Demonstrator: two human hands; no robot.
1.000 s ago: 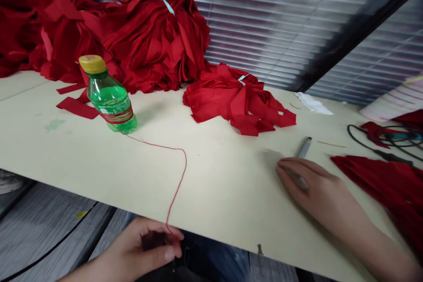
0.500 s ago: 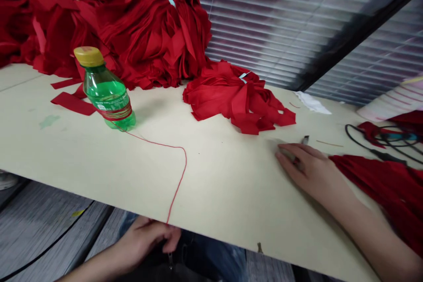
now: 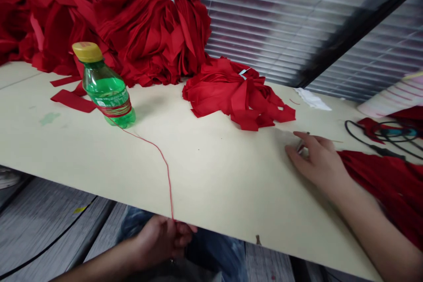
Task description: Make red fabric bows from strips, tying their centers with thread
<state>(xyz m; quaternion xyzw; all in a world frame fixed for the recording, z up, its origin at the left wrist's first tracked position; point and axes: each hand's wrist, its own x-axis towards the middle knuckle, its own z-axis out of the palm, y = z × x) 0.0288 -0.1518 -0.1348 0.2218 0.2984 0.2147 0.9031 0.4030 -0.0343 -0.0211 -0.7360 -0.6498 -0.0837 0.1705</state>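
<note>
My left hand [image 3: 167, 238] is at the table's front edge with its fingers curled around a red thread [image 3: 168, 167]. The thread runs slackly over the tabletop to a green plastic bottle [image 3: 110, 90] with a yellow cap, where more of it is wound around the lower part. The bottle stands upright at the left and has liquid in it. Over the right part of the table, my right hand [image 3: 319, 156] has its thumb and fingers around a small silvery tool [image 3: 300, 147]; its exact kind is partly hidden by the fingers.
Red fabric strips lie in a large tied bundle [image 3: 155, 31] and a smaller one [image 3: 238, 92] along the window blinds. At the right are a black cable [image 3: 366, 139], more red cloth [image 3: 383, 189], a white scrap [image 3: 312, 98] and a pale cone [image 3: 396, 97] with red thread.
My left hand has shifted slightly right, and the thread's sharp bend has become a smoother curve. My right hand has moved a little right, its fingers now around the small tool.
</note>
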